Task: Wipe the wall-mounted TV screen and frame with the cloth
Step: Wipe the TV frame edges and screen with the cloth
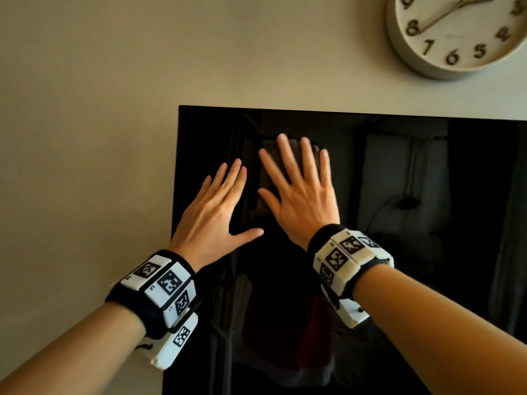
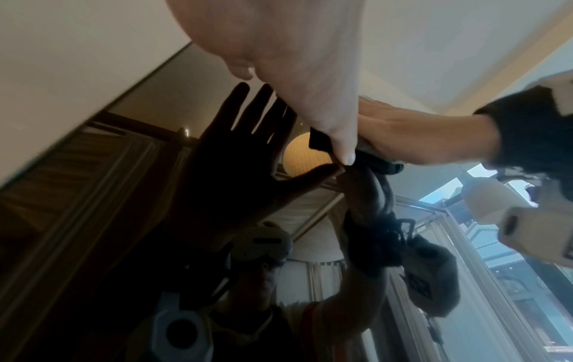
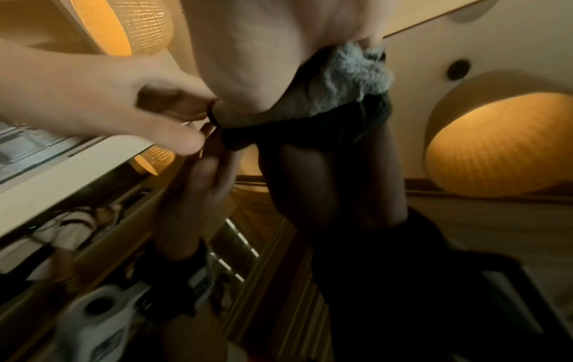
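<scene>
Cloth [image 1: 266, 178] mostly hidden under right hand [image 1: 302, 192]; TV screen [image 1: 399, 166] and clock [image 1: 456, 32] cut off by frame edges.

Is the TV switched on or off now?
Off, it seems: the TV screen is black and only mirrors the room, both hands and the cloth.

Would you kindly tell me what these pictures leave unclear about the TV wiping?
- Cloth: mostly hidden under the right hand in every view; full shape unknown.
- TV: right and bottom edges cut off by the head view's border.
- Smudges or dust: reflections mask the glass.
- Left hand: contact with the glass uncertain.
</scene>
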